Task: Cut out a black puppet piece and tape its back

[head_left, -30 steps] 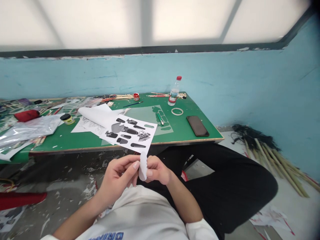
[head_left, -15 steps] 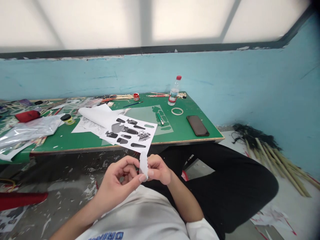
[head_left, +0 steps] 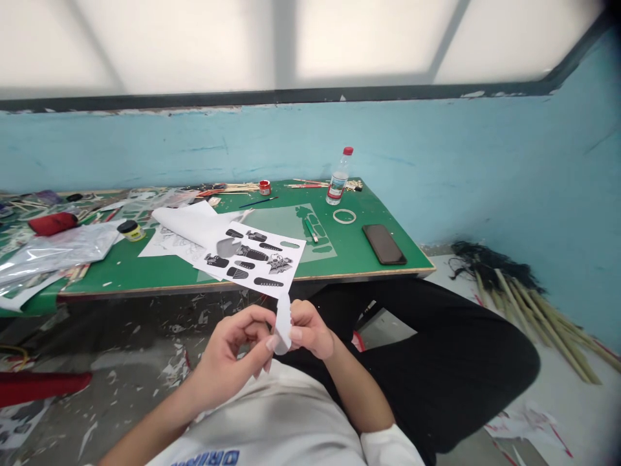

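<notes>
A small white cut-out piece [head_left: 283, 323], long and narrow with a notched right edge, is held upright over my lap. My left hand [head_left: 237, 343] pinches its left side near the lower end between thumb and fingers. Closed on its right edge is my right hand [head_left: 310, 329]. Just beyond the piece, a white sheet with black printed shapes [head_left: 262, 268] lies on the green table [head_left: 160, 278] and overhangs its front edge.
On the table are a green cutter [head_left: 311, 230], a tape ring [head_left: 344, 216], a phone [head_left: 383, 244], a water bottle [head_left: 336, 184], a yellow jar [head_left: 131, 231] and a red paint pot [head_left: 264, 188]. Bamboo sticks [head_left: 548, 317] lie on the floor at right.
The white piece has shifted slightly right and turned, showing more of its face. The fingertips of my left hand have moved a little left and down along it.
</notes>
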`<action>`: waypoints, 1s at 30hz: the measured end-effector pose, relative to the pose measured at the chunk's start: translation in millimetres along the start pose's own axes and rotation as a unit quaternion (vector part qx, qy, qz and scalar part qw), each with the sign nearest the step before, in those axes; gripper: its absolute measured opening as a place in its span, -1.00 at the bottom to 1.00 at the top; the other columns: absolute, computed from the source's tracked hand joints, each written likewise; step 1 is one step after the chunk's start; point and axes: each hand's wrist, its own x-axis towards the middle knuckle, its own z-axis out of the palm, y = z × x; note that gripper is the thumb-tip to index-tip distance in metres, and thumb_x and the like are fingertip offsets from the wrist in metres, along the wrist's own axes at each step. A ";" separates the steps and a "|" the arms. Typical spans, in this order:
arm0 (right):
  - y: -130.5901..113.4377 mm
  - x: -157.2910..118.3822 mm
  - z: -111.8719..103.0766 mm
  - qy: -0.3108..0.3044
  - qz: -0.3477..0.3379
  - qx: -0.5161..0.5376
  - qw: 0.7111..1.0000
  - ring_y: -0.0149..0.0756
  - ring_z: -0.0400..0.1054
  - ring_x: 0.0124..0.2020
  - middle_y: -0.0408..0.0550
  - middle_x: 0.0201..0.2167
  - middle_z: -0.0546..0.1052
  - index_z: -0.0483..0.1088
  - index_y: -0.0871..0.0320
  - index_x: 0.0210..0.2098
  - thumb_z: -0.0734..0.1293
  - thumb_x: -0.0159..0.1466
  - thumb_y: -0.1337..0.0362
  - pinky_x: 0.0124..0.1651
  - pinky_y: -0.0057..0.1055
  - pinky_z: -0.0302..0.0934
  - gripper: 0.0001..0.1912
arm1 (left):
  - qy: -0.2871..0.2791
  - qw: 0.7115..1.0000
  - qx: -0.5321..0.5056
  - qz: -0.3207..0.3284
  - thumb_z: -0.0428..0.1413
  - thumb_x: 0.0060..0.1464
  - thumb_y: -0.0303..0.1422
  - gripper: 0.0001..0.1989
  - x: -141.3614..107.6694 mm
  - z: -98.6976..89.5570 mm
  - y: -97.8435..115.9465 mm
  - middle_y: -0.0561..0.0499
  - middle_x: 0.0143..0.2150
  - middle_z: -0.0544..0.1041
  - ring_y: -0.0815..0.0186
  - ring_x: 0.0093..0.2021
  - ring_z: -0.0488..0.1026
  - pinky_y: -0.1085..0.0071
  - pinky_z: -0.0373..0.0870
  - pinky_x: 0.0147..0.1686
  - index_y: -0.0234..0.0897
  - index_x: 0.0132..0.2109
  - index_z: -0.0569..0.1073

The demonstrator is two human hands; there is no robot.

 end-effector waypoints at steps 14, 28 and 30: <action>-2.4 1.6 4.2 0.062 0.015 -0.191 0.979 -0.48 -0.01 -0.66 -0.30 -0.63 0.17 0.28 0.13 -0.37 0.14 0.51 -0.12 -0.57 -0.50 -0.03 -0.50 | 0.158 0.949 0.218 0.164 0.21 0.25 -0.37 -0.98 5.9 3.2 -2.4 0.17 -0.57 0.50 0.49 -0.63 0.30 0.57 0.23 -0.55 -0.21 -0.19 0.52; -11.2 -2.0 6.3 0.086 -0.128 -0.488 0.859 -0.34 0.07 -0.58 -0.22 -0.57 0.22 0.11 0.04 -0.40 0.02 0.50 0.23 -0.44 -0.34 -0.07 -0.69 | 0.149 0.941 0.254 0.165 0.19 0.28 -0.36 -0.96 9.6 1.6 2.0 0.22 -0.62 0.43 0.51 -0.65 0.21 0.56 0.12 -0.60 -0.21 -0.17 0.53; -11.0 -2.4 6.5 0.084 -0.129 -0.493 0.856 -0.34 0.11 -0.58 -0.21 -0.57 0.25 0.14 0.05 -0.40 0.02 0.49 0.25 -0.44 -0.35 -0.02 -0.68 | 0.136 0.954 0.227 0.139 0.18 0.31 -0.31 -0.89 10.7 0.1 3.4 0.20 -0.64 0.43 0.51 -0.65 0.19 0.56 0.11 -0.61 -0.23 -0.20 0.53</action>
